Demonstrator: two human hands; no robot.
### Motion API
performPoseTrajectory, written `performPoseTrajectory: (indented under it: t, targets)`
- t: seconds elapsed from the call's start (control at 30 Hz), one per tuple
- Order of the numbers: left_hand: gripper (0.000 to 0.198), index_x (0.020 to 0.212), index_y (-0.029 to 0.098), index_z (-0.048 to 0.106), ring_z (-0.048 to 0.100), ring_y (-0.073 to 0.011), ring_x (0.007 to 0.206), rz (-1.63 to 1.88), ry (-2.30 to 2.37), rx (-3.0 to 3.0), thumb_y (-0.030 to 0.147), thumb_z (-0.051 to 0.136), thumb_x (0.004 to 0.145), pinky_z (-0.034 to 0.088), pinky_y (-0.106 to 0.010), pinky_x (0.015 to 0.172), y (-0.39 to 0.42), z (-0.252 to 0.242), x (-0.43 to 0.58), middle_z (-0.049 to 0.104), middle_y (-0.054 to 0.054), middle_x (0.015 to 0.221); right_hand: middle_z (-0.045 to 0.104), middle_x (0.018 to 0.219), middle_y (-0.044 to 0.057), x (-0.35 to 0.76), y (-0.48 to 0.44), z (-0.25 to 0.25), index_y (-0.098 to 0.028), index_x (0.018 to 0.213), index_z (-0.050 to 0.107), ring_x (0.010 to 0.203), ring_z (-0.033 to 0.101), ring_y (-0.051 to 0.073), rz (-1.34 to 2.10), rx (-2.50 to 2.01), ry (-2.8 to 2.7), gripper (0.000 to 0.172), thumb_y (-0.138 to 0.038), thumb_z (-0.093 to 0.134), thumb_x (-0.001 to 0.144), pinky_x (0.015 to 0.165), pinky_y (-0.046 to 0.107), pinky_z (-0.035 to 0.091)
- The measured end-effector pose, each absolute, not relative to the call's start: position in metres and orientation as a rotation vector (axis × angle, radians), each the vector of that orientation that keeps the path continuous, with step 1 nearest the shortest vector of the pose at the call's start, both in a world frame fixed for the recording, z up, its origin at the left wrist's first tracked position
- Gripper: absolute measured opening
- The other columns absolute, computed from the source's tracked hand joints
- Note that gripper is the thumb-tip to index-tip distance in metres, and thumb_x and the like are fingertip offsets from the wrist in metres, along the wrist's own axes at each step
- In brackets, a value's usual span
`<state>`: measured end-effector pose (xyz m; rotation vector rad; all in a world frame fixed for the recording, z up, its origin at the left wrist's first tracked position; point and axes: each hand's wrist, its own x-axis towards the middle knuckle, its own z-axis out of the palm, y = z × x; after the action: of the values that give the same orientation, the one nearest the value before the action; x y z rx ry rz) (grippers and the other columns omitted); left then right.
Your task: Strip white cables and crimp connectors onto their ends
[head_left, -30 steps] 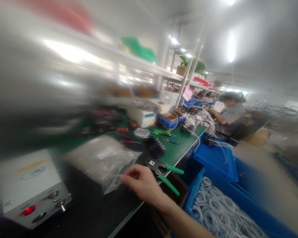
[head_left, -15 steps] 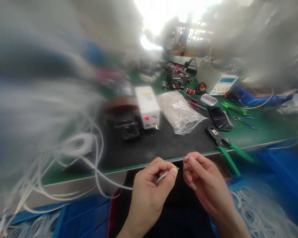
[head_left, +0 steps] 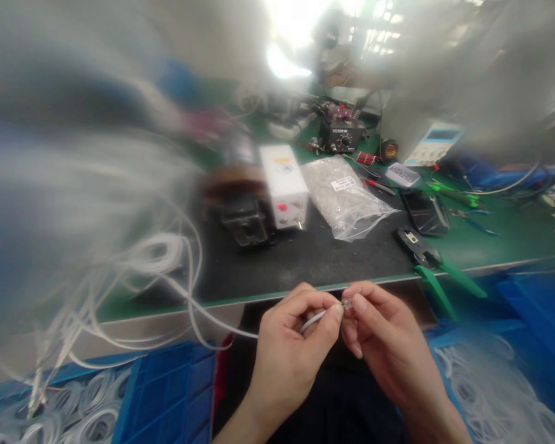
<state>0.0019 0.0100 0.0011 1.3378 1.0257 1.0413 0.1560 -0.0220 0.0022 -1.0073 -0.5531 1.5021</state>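
Observation:
My left hand [head_left: 300,333] pinches a white cable [head_left: 313,320] close to its end, thumb against forefinger. From there the cable trails left to a loose white coil [head_left: 160,254] on the bench. Between the thumb and forefinger of my right hand [head_left: 383,327] is a small clear plastic plug [head_left: 347,303], which looks like a modular connector. The plug meets the cable's end, where my two hands' fingertips come together; how deep the cable sits in it is hidden. Both hands are held just in front of the bench edge.
A green-handled crimping tool [head_left: 419,250] lies at the bench edge, right of my hands. Behind are a bag of small clear parts [head_left: 345,197], a white box with a red button [head_left: 284,188] and a phone [head_left: 425,211]. Blue crates [head_left: 166,382] with coiled cables stand below on both sides.
My hands have come together, so the cable end that was apart from the right fingertips now meets the clear plug. The camera view has shifted slightly.

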Motion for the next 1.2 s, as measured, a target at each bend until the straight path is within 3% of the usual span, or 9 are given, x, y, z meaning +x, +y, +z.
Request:
performPoseTrajectory:
  t: [0.17, 0.57, 0.77, 1.2]
  targets:
    - [0.017, 0.084, 0.019, 0.078, 0.06, -0.0117, 0.069, 1.054, 1.05, 1.371, 0.021, 0.073, 0.1, 0.044, -0.023, 0.064, 0.01, 0.003, 0.002, 0.068, 0.0, 0.08, 0.073, 0.073, 0.0, 0.162, -0.028, -0.004, -0.021, 0.109, 0.084, 0.065, 0.064, 0.011, 1.411, -1.068, -0.694, 0.013, -0.03, 0.082, 0.101, 0.058, 0.018, 0.053]
    - [0.016, 0.093, 0.023, 0.079, 0.07, -0.0098, 0.077, 1.137, 1.036, 1.521, 0.012, 0.072, 0.101, 0.052, -0.018, 0.071, -0.006, 0.01, -0.002, 0.074, 0.003, 0.086, 0.072, 0.092, 0.0, 0.163, -0.039, -0.005, -0.028, 0.114, 0.086, 0.078, 0.068, 0.01, 1.268, -1.081, -0.89, 0.014, -0.022, 0.076, 0.105, 0.067, 0.019, 0.057]
    - [0.02, 0.098, 0.024, 0.079, 0.071, -0.0088, 0.077, 1.218, 1.009, 1.549, 0.006, 0.071, 0.1, 0.054, -0.017, 0.068, -0.014, 0.01, -0.004, 0.074, 0.004, 0.088, 0.071, 0.097, 0.0, 0.159, -0.045, -0.003, -0.03, 0.116, 0.086, 0.077, 0.069, 0.01, 1.239, -1.071, -0.946, 0.017, -0.021, 0.074, 0.107, 0.067, 0.021, 0.058]
    - [0.014, 0.101, 0.023, 0.082, 0.072, -0.0112, 0.071, 1.316, 1.101, 1.559, 0.011, 0.077, 0.098, 0.056, -0.02, 0.062, -0.026, 0.009, -0.003, 0.077, 0.001, 0.088, 0.07, 0.1, 0.002, 0.154, -0.051, 0.005, -0.03, 0.113, 0.086, 0.077, 0.07, 0.013, 1.184, -1.097, -1.008, 0.018, -0.021, 0.073, 0.107, 0.067, 0.026, 0.059]
